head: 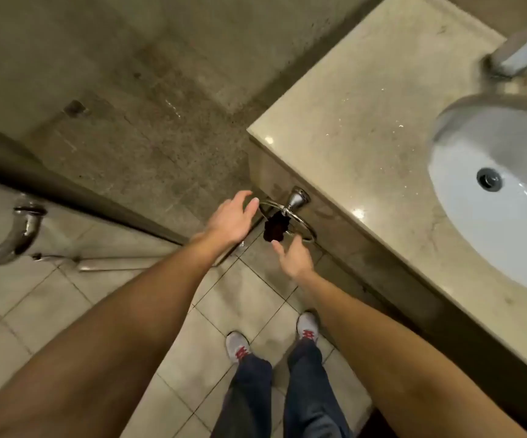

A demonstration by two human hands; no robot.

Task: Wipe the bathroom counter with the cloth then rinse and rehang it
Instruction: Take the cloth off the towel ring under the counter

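Cloth (275,228): small, dark, bunched, hanging through the chrome towel ring (290,220) fixed to the end face of the bench (366,128). Looks soft and light, limp rather than stiff; could be damp, cannot tell. Should slide off the ring with a gentle pull. Best hold: pinch the hanging bundle just below the ring, clear of the metal.

Left hand (232,221): empty, fingers spread wide, just beside the ring on its far-from-bench side, not touching the cloth. Right hand (294,259): empty, fingers loosely apart, just below the ring, fingertips near the cloth's lower edge.
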